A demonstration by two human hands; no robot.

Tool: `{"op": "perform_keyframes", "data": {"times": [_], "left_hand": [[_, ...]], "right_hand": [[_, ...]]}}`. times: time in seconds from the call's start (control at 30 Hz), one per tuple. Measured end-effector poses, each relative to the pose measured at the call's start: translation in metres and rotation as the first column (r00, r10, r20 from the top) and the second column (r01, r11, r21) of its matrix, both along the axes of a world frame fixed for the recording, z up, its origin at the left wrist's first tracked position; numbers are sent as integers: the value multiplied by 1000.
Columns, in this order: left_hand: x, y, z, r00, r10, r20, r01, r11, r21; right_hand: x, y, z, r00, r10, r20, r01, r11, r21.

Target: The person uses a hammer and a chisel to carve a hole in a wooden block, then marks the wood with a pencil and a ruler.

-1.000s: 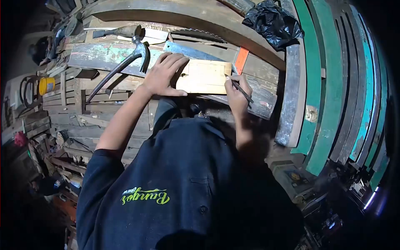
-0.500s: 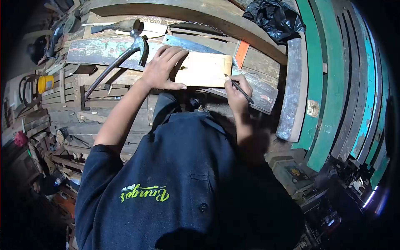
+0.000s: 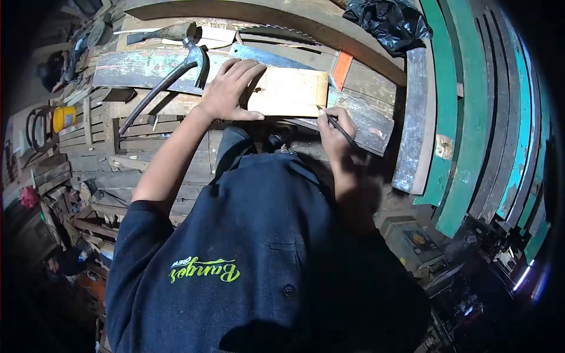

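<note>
A pale wooden board [image 3: 291, 88] with a dark knot lies on the weathered workbench plank [image 3: 368, 115]. My left hand [image 3: 229, 91] rests flat on the board's left end, fingers stretched and thumb spread along its near edge. In my right hand [image 3: 338, 126], closed at the board's near right corner, is a dark pencil [image 3: 339, 127]; its tip meets the wood near a line that runs along the right end. A claw hammer [image 3: 168, 82] lies left of my left hand. Behind the board, a metal blade [image 3: 273, 59] is partly covered.
An orange-handled square [image 3: 341, 69] lies just beyond the board. A long timber beam [image 3: 271, 15] crosses the back, with a black plastic bag [image 3: 388, 26] at its right. Green planks [image 3: 477, 117] stand to the right. A yellow container [image 3: 65, 119] is at far left.
My right hand and the pencil tip have shifted very slightly at the board's near right corner. My left hand stays in place on the board.
</note>
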State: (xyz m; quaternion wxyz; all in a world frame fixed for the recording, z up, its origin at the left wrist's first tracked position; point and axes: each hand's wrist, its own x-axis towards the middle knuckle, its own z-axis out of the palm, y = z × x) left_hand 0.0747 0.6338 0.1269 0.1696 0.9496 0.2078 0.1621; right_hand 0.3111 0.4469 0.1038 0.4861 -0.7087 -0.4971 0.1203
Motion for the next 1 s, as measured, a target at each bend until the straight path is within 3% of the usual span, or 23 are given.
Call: {"op": "perform_keyframes", "data": {"times": [0.53,1.0], "left_hand": [[0,0,0,1000,-3,14,3,1000,4],[-1,1,-2,1000,-5,-19,5,1000,21]], "right_hand": [[-4,-4,-1,996,-37,-84,35,999,-29],[-2,-6,0,999,-32,-38,29,997,-67]]}}
